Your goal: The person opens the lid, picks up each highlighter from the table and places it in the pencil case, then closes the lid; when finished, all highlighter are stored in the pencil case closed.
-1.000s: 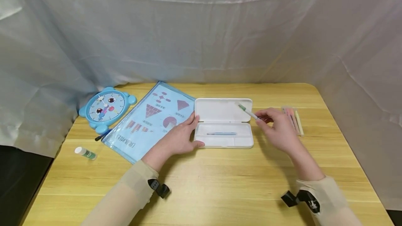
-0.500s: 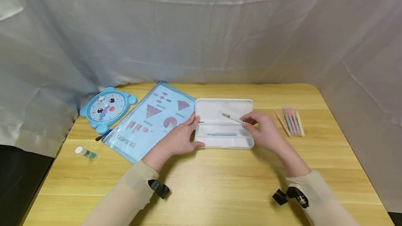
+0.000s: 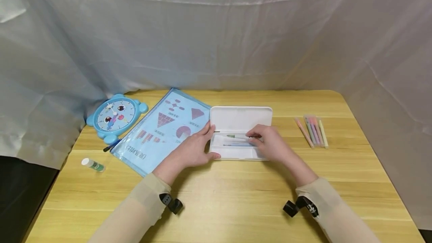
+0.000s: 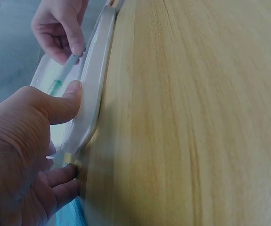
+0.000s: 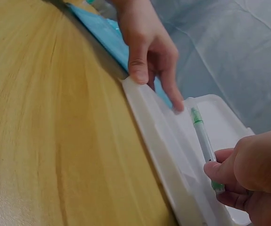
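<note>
Pinching a green-tipped pen [image 5: 202,135] in my right fingers [image 3: 259,129] over the white case [image 3: 240,117], left fingers [image 3: 206,130] spread against its left end. Blue pen [image 3: 236,144] inside, folder [image 3: 165,126] just left of the case, markers [image 3: 315,132] right.

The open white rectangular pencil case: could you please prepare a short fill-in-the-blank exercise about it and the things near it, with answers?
1. Both ends of the slim white-barrelled pen in the right hand are ____.
2. In the head view, the left hand touches the ____ end of the open white rectangular pencil case.
3. The thin pen lying inside is light ____.
4. In the head view, the slim pastel markers lie to the case's ____.

Answers: green; left; blue; right.
</note>
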`<action>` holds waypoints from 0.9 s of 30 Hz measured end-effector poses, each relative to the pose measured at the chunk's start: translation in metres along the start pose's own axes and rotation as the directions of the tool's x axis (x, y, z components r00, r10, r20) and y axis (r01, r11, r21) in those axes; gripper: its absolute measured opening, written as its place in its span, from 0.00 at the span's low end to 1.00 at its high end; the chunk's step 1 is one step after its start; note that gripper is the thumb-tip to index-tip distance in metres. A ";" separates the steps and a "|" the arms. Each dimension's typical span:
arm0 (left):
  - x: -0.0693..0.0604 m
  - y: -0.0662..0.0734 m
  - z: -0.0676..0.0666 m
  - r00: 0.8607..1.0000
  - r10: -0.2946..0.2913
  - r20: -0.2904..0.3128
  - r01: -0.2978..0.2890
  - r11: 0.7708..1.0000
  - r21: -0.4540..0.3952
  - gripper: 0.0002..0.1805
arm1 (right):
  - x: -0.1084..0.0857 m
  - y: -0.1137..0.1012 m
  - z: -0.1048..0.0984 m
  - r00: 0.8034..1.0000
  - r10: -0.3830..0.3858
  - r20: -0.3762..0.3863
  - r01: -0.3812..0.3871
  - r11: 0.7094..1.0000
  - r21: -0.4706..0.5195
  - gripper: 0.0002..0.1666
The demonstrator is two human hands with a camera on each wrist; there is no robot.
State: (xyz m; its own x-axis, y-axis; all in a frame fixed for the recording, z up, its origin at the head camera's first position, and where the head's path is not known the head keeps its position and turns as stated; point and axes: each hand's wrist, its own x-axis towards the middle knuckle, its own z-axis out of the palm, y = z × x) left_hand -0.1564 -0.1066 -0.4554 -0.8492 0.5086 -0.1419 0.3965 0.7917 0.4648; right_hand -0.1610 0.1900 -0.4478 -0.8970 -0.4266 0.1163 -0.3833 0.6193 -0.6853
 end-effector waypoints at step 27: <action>0.000 0.001 -0.001 1.000 -0.003 0.005 0.003 1.000 0.001 0.59 | 0.009 -0.001 0.007 0.993 -0.066 0.096 0.079 0.987 -0.140 0.09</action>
State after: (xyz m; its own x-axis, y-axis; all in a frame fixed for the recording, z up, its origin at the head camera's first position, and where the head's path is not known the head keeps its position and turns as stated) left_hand -0.1565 -0.1064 -0.4542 -0.8488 0.5077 -0.1474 0.3941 0.7936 0.4636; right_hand -0.1676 0.1807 -0.4515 -0.8446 -0.5275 0.0914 -0.4797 0.6698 -0.5667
